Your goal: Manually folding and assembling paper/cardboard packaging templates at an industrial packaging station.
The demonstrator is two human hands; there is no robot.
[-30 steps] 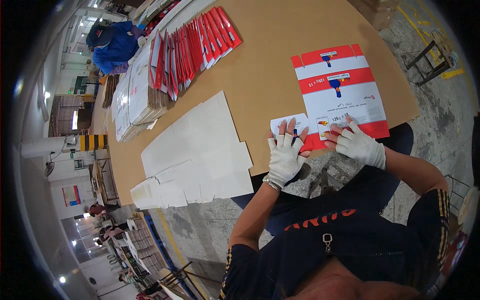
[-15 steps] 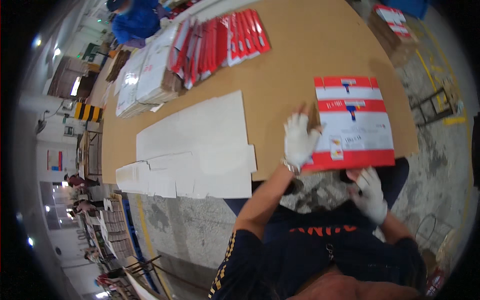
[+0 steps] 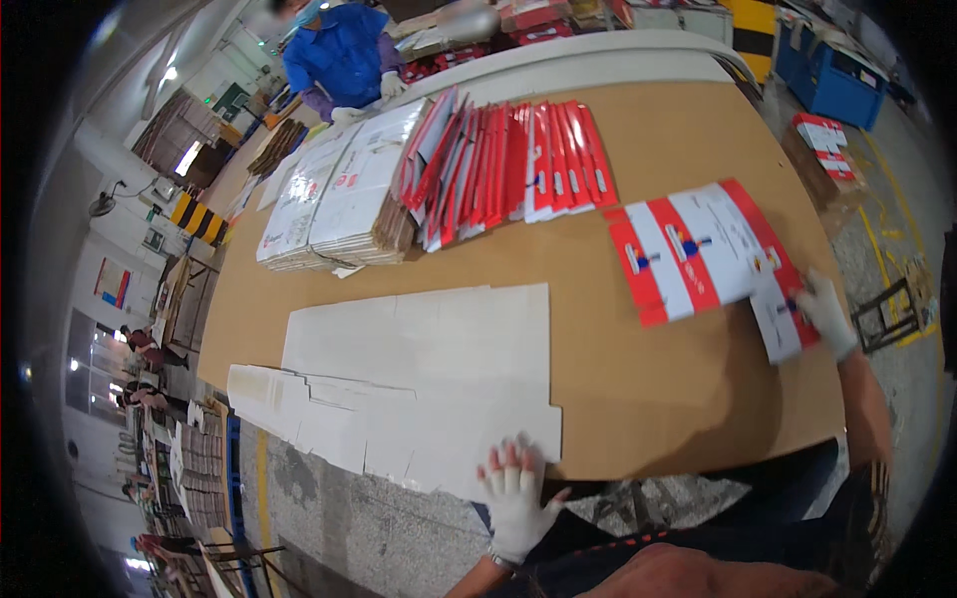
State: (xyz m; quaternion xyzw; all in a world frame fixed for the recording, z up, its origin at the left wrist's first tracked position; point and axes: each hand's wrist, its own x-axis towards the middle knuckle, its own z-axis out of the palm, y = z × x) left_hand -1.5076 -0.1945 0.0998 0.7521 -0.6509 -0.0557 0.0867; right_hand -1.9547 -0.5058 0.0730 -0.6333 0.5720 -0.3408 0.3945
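Left hand [image 3: 515, 495], white-gloved, fingers spread open, resting on the near edge of the stack of white flat cardboard sheets [image 3: 419, 384] at the near left of the brown worktable [image 3: 648, 399]. Right hand [image 3: 825, 312], also gloved, pressed flat on the near right corner of the red-and-white flattened carton [image 3: 703, 251], far right of the table; not clearly gripping. Fanned red-and-white cartons [image 3: 503, 164] and a pile of printed white cartons [image 3: 344, 189] lie far left. A person in blue [image 3: 339, 55] works beyond them.
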